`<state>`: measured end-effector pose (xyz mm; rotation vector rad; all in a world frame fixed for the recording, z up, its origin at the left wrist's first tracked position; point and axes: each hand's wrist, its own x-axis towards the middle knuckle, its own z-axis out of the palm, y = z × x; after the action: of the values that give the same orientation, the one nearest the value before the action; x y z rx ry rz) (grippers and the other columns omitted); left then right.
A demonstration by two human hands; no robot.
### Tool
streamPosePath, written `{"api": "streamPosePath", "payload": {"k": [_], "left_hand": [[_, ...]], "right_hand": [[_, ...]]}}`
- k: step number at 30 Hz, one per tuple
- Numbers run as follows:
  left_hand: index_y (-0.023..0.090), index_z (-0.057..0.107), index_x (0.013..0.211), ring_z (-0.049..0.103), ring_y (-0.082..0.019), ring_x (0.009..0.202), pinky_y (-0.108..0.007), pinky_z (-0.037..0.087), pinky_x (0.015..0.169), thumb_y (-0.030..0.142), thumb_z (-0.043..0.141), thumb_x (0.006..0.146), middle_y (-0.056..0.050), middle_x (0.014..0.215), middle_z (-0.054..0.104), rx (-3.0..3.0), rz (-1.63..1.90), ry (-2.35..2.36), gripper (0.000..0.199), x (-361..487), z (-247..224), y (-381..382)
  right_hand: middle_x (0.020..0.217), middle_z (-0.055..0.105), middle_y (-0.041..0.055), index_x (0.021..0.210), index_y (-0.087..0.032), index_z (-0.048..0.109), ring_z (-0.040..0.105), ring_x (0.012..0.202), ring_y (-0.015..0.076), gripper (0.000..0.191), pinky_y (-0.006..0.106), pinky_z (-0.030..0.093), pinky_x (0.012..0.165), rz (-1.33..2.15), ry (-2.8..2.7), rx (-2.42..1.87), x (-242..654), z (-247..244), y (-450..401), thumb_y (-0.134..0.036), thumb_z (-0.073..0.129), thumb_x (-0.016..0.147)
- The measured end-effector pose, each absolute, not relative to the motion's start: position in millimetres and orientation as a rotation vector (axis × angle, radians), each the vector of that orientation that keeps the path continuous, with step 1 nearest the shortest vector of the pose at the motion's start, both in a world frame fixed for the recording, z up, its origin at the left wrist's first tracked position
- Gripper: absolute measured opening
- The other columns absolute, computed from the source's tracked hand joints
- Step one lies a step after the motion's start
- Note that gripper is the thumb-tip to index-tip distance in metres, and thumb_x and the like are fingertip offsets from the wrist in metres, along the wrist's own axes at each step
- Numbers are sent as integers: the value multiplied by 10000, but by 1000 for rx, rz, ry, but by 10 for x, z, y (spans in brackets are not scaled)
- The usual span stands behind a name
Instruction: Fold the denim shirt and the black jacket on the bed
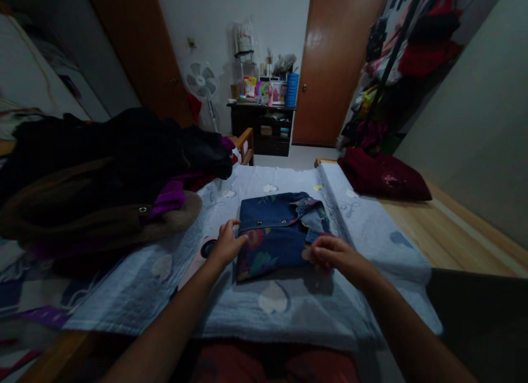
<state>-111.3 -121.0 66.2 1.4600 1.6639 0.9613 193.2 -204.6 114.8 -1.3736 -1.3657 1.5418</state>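
Folded shirt [274, 245]: left hand [225, 245] at its 9 o'clock edge, thumb and finger apart; right hand [336, 255] at 4, fingers curled, can't tell grip.

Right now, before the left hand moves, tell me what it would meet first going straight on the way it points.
The folded denim shirt. The left hand is right at its side edge and may be touching it; exact contact is hard to judge from this view.

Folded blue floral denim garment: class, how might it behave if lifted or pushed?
The folded blue floral denim garment would probably sag or unfold, being layered cloth. It likely won't roll, lying flat on the pale blue cloth.
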Motion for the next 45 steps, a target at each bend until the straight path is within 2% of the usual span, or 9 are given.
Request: {"api": "streamPosePath", "payload": {"k": [4, 8, 16, 23, 27, 31, 35, 40, 45], "left_hand": [[203, 315, 1310, 661, -206, 891, -307, 519, 773, 159, 640, 674, -84, 1071, 637, 1097, 874, 1481, 715, -1029, 517, -1165], [206, 210, 1372, 664, -208, 876, -293, 535, 722, 217, 711, 680, -134, 1156, 604, 1006, 902, 1561, 854, -942, 494, -1159], [229, 325, 1312, 666, -178, 845, -299, 543, 752, 109, 699, 667, -78, 1095, 644, 988, 997, 1374, 755, -932, 689, -1231], [215, 332, 1357, 650, -246, 969, -356, 500, 852, 266, 695, 696, -80, 1077, 654, 1466, 631, 1521, 755, -1274, 553, -1092], [205, 470, 1302, 509, -352, 1197, -433, 394, 984, 443, 658, 731, -153, 1261, 541, 2044, 396, 1904, 647, -1218, 734, -901], [202, 488, 1297, 425, -297, 1294, -409, 283, 1086, 330, 560, 816, -132, 1367, 489, 2366, 413, 1712, 504, -832, 904, -500], [192, 515, 1272, 309, -265, 1387, -350, 214, 1129, 290, 647, 746, -125, 1464, 415, 2288, 277, 1538, 551, -441, 845, 59], [156, 645, 1063, 587, -294, 1122, -320, 428, 940, 304, 729, 631, -144, 1208, 643, 2167, 98, 1483, 464, -219, 726, 605], [170, 684, 784, 636, -330, 982, -361, 460, 858, 280, 829, 443, -122, 952, 723, 2084, -64, 1451, 387, -168, 698, 859]], "right_hand": [[851, 697, 96, 927, -128, 618, 660, 690, 181, 374, 285, 496, 581, 1916, -1124, -1317, 1870, 761, -2498, -455, 685, 759], [921, 703, 123, 924, -131, 602, 687, 780, 201, 362, 335, 520, 721, 1845, -680, -1284, 1615, 504, -2560, -355, 776, 700], [941, 715, 23, 1010, -223, 592, 672, 849, 179, 394, 362, 515, 825, 1715, -126, -844, 1039, 437, -2352, -314, 795, 684], [892, 733, 59, 986, -173, 600, 691, 823, 202, 334, 373, 541, 815, 1717, 36, -895, 796, 443, -2287, -207, 761, 696], [934, 736, 69, 1018, -178, 594, 699, 831, 214, 367, 408, 543, 840, 1702, 50, -879, 782, 377, -2286, -208, 763, 693], [934, 740, 65, 1018, -186, 600, 701, 838, 213, 381, 404, 545, 846, 1723, 44, -856, 813, 335, -2280, -250, 779, 688], [956, 740, 75, 1039, -180, 600, 701, 873, 226, 425, 417, 539, 863, 1736, 68, -859, 835, 330, -2277, -267, 796, 672], [1062, 719, 114, 1091, -157, 588, 684, 968, 262, 496, 445, 520, 906, 1743, 64, -817, 849, 286, -2278, -281, 809, 664], [1061, 719, 120, 1062, -143, 607, 683, 971, 274, 496, 461, 514, 919, 1747, 60, -815, 848, 267, -2269, -291, 826, 641]]}}
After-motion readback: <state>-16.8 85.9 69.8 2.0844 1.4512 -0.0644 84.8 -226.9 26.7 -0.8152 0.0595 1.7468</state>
